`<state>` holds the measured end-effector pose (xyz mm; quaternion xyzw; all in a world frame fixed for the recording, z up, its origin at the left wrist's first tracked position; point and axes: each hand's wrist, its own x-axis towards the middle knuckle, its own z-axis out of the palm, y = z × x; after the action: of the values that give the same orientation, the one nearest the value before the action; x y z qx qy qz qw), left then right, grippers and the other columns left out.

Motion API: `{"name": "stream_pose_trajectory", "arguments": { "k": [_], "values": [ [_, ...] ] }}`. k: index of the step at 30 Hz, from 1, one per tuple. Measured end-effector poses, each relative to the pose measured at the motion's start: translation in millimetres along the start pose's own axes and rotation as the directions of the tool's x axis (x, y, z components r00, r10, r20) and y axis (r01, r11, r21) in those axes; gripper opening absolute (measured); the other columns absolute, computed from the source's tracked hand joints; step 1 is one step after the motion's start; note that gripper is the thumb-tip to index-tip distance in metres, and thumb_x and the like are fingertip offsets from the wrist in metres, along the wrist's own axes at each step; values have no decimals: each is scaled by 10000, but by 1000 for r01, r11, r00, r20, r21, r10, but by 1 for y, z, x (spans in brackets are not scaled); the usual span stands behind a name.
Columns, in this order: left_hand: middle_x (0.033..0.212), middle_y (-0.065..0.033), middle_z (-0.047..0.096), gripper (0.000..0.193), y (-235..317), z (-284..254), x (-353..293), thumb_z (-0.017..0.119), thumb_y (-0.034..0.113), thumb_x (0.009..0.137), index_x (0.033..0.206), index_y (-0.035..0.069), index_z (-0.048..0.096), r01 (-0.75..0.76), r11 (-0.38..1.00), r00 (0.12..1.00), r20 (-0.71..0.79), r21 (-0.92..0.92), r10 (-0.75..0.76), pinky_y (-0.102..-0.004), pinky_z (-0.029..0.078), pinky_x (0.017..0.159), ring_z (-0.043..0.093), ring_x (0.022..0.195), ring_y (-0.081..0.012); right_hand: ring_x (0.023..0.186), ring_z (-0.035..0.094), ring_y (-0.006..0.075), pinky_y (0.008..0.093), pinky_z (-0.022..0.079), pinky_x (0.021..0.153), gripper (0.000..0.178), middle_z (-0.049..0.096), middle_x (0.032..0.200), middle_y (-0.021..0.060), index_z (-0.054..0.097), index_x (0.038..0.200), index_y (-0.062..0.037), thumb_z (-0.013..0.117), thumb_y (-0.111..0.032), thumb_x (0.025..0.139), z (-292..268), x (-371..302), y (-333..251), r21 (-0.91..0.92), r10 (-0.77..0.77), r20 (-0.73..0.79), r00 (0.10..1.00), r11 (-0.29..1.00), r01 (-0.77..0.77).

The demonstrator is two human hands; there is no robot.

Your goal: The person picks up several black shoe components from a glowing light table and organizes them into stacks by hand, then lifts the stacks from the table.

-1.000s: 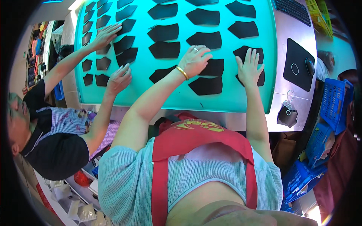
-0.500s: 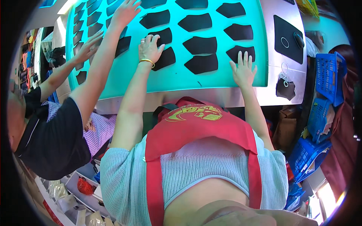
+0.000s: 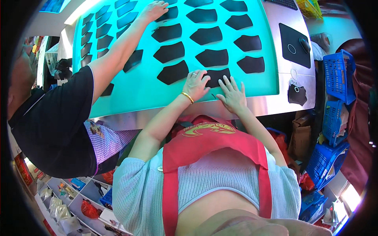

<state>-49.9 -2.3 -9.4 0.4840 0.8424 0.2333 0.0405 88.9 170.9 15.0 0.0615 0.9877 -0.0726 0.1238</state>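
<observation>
Rows of dark, flat cut pieces with one pointed end lie on a bright turquoise, glowing table top [image 3: 157,96]. At the near edge, one dark piece [image 3: 217,77] lies between my two hands. My left hand [image 3: 197,85] rests at its pointed left end, fingers bent and a little apart. At its right end lies my right hand [image 3: 234,95], fingers stretched and spread on the piece's edge. Neither hand lifts anything. Nearest to my left hand is another dark piece [image 3: 173,72]; to the right of my right hand lies a further piece [image 3: 251,64].
On my left, a co-worker's arm [image 3: 114,70] reaches across, its hand [image 3: 154,11] at a far piece. A black mouse pad [image 3: 293,45] with a mouse [image 3: 304,44] and a small dark scrap [image 3: 297,94] lie on the metal edge. Blue baskets [image 3: 339,76] stand at right.
My left hand has moved right, from the left column to the middle column's nearest piece. My right hand has come left off the right column's piece. The co-worker's arm reaches farther right; the view has shifted.
</observation>
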Motion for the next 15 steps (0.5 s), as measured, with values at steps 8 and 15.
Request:
{"name": "stream_pose_trajectory", "arguments": {
  "k": [8,15],
  "values": [
    [1253,-85,535,426,8,-3,-3,794,226,730,1099,131,603,33,999,999,19,24,-33,-447,399,1001,500,1205,-293,1477,247,312,619,183,1148,705,315,1592,71,362,1521,-186,424,-611,962,-20,-5,1,35,-4,9,1000,999,4],
    [1252,-85,545,407,62,1,-9,779,207,757,1124,133,619,199,979,970,-153,41,-191,-451,395,999,502,1206,-298,1220,564,315,437,422,1033,381,656,1224,136,643,1234,-105,616,-349,942,-82,0,154,365,-192,-187,963,897,250]
  ]
}}
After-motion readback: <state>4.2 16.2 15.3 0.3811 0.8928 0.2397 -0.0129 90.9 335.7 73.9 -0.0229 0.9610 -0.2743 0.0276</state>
